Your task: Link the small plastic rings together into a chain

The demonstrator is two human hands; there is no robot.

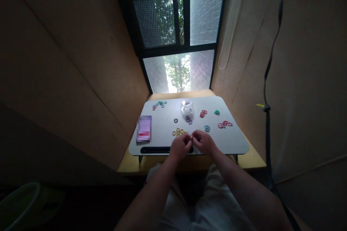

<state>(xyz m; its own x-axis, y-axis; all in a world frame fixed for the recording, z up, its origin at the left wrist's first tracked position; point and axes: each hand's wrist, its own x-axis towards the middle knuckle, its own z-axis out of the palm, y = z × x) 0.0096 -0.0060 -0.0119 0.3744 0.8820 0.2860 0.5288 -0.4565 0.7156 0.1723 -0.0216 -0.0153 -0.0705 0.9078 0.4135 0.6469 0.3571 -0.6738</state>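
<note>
Close to the front edge of the white lap table (162,119), my left hand (180,146) and my right hand (204,142) meet fingertip to fingertip. Both are closed in a pinch on a tiny yellow ring (191,137), mostly covered by the fingers. Just beyond my left hand lies a cluster of yellow rings (178,130). Farther back are purple rings (189,120), a dark ring (175,120) and blue rings (207,128). To the right sit red rings (203,113), green rings (217,112) and pink rings (225,124).
A clear round container (187,109) stands at the back middle, with mixed coloured rings (159,104) to its left. A phone-like flat object (144,129), blurred out, lies at the left. A dark cord (268,133) hangs at the right. A window (177,68) is ahead.
</note>
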